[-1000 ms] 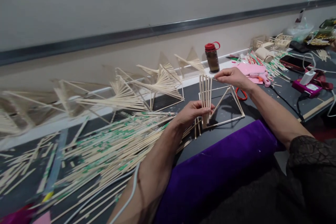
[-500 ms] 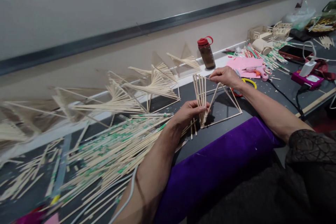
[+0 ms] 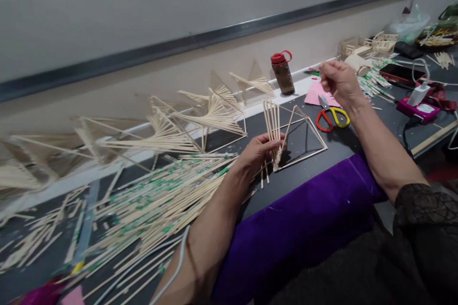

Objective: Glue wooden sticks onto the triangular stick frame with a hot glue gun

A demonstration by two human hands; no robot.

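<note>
My left hand (image 3: 263,147) pinches the lower part of several upright sticks (image 3: 272,121) at the left side of a stick frame (image 3: 302,158), which rests on the dark table. My right hand (image 3: 336,78) is raised above the pink sheet (image 3: 317,94), fingers curled together; whatever they may hold is too small to make out. Below that hand lie scissors (image 3: 332,118) with one red and one yellow handle. Left of my left forearm spreads a pile of loose sticks (image 3: 161,200), some in green-marked wrappers.
Fan-shaped stick models (image 3: 211,116) stand along the wall. A red-capped bottle (image 3: 282,74) is behind the frame. At right are a phone (image 3: 402,74) and a purple power block (image 3: 418,108). A purple cloth (image 3: 296,219) covers the front edge.
My right hand has moved up and right, away from the stick tops, uncovering the scissors. It now hides the pink glue gun. My left hand keeps its grip, barely moved.
</note>
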